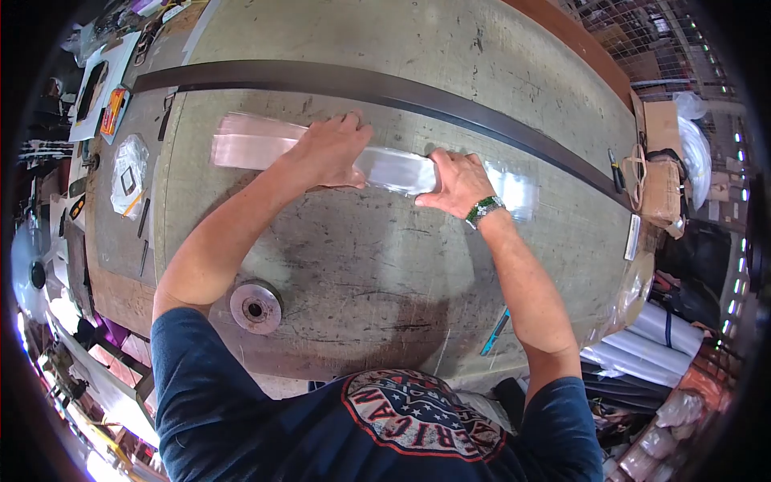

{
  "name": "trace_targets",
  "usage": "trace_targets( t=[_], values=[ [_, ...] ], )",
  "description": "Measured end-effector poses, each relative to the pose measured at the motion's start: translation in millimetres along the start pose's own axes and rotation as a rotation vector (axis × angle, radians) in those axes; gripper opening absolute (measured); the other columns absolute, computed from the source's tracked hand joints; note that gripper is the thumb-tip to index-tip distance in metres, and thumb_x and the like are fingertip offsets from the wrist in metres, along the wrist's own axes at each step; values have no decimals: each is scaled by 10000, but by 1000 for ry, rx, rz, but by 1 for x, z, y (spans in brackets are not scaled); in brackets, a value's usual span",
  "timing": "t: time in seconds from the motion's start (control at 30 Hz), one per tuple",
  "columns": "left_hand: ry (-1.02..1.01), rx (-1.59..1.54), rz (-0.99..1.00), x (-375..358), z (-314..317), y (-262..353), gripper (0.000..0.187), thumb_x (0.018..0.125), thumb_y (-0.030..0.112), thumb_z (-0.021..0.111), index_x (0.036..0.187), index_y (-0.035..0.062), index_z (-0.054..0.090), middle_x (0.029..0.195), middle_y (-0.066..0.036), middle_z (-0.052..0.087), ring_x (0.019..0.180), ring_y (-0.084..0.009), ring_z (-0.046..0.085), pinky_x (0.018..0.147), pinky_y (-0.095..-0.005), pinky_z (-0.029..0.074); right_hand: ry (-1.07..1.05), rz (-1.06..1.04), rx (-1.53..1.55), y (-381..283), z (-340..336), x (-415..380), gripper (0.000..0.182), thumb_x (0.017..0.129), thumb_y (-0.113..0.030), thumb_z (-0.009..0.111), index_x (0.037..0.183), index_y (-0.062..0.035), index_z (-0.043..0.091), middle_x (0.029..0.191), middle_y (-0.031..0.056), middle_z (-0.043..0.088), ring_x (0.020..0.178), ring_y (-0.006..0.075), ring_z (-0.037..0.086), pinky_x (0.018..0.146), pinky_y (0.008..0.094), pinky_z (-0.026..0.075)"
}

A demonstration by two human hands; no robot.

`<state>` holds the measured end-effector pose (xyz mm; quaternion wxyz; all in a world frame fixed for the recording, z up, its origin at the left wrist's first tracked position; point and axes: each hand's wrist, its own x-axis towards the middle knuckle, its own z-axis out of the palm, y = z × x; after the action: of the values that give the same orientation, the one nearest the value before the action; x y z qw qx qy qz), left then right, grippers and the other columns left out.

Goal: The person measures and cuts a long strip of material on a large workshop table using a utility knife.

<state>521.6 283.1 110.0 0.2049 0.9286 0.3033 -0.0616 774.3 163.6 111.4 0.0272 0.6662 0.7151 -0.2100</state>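
Note:
A long stack of clear, shiny plastic strips [397, 171] lies across the worktable, pinkish at its left end and glaring white at its right. My left hand [331, 151] spans the stack left of its middle, thumb on the near edge and fingers curled over the far edge. Farther right, my right hand [458, 183] grips the stack the same way, a beaded bracelet on its wrist. Both palms hide parts of the strips. Beyond the strips runs a long dark metal bar [321, 80].
A round metal disc [256, 308] with a centre hole sits near the table's front. A blue cutter [495, 332] lies by my right forearm. At left are a plastic bag [128, 173] and an orange box [114, 111]; at right, a screwdriver [617, 171] and cardboard boxes [663, 189].

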Motion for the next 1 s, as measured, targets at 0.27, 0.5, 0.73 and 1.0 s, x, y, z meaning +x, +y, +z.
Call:
trace_targets(
  t=[0.27,0.5,0.73,1.0],
  values=[
    [63,19,139,-30,16,-7,638,758,452,861,1183,48,609,1019,-146,696,1050,-359,664,990,-475,458,-102,-44,96,5,-2,-16,525,817,-423,804,1175,-78,635,937,173,742,948,367,709,979,467,482],
    [172,72,140,-78,21,20,358,856,290,802,1087,91,614,996,-129,691,1018,-331,674,1016,-478,456,268,-173,38,-12,20,-56,275,912,-280,749,1062,-79,636,845,131,714,818,345,692,834,453,504],
    [496,161,173,-100,43,33,336,804,231,828,1013,90,605,989,-117,692,1016,-308,679,1150,-494,419,546,-220,-85,-30,43,-94,267,908,-286,762,1022,-70,652,889,114,691,893,300,653,883,435,468],
    [446,174,265,-119,65,32,320,788,200,814,981,83,589,960,-108,664,974,-309,662,1036,-462,482,465,-304,-63,-29,59,-112,250,911,-306,741,941,-88,624,818,81,651,847,278,645,841,405,460]
  ],
)
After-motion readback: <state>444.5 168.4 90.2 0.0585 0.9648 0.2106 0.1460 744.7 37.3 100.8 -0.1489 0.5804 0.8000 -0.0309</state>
